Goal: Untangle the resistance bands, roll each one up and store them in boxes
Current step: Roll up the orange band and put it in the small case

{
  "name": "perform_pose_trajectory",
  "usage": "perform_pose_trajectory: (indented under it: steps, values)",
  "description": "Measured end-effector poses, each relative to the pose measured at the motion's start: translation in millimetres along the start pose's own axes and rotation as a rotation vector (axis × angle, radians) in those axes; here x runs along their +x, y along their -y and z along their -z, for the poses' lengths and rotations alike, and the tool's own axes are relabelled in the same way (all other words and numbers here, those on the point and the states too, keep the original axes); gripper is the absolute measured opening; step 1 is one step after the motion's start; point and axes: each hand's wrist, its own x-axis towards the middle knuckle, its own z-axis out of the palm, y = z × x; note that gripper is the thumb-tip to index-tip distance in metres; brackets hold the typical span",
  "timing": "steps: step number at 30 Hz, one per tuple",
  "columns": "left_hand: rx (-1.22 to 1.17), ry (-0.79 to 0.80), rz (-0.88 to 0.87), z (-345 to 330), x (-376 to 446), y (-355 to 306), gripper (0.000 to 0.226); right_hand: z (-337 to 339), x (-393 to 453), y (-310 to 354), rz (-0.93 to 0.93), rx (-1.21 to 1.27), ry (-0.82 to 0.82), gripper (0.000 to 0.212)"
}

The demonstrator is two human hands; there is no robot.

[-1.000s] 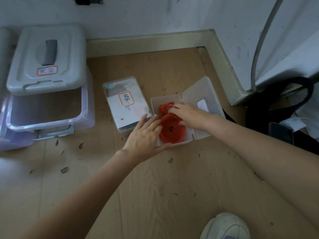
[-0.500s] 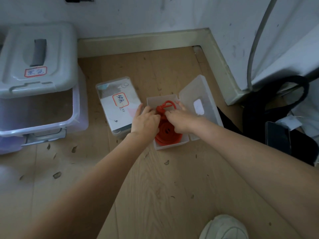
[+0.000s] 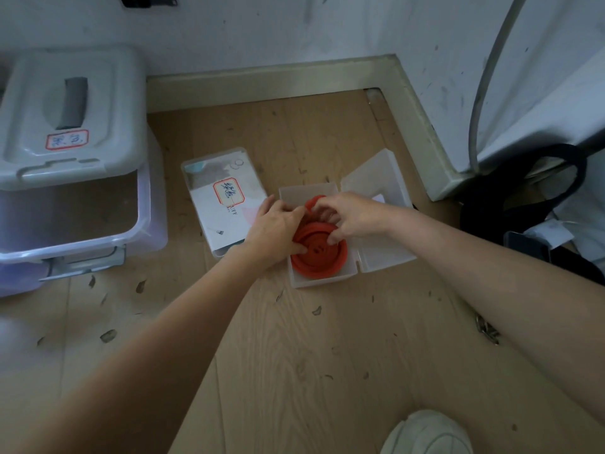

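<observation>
A red resistance band (image 3: 319, 260) lies coiled in a flat spiral inside a small clear plastic box (image 3: 322, 281) on the wooden floor; the box's hinged lid (image 3: 376, 181) stands open to the right. A loose loop of the band rises at the box's far side. My left hand (image 3: 276, 229) presses its curled fingers on the left of the coil. My right hand (image 3: 348, 216) is bent over the coil's top, fingers pinching the band's loose end.
A shut clear box with a red-edged label (image 3: 226, 198) lies just left of the open one. A big lidded storage bin (image 3: 70, 165) stands at far left. A skirting board corner, a black bag (image 3: 523, 204) at right, my shoe (image 3: 429, 434) at bottom.
My left hand has moved from the box's front edge up onto the coil. Both hands have closed in over the band, pushing it flatter into the box.
</observation>
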Motion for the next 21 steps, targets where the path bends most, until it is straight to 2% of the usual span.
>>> perform_pose_trajectory:
  steps: [6, 14, 18, 21]
  values:
    - [0.079, 0.181, -0.098, 14, 17, 2, 0.061, -12, -6, -5, 0.041, -0.224, 0.012, 0.053]
    - [0.065, 0.262, -0.114, 17, 29, 1, 0.060, -7, -1, -6, 0.109, -0.272, 0.028, 0.051]
    - [0.112, 0.307, -0.138, 17, 28, 4, 0.056, -8, -2, -14, 0.101, -0.507, 0.079, 0.049]
    - [0.152, 0.307, -0.136, 16, 29, 3, 0.059, -12, -4, -17, 0.098, -0.465, 0.020, 0.036]
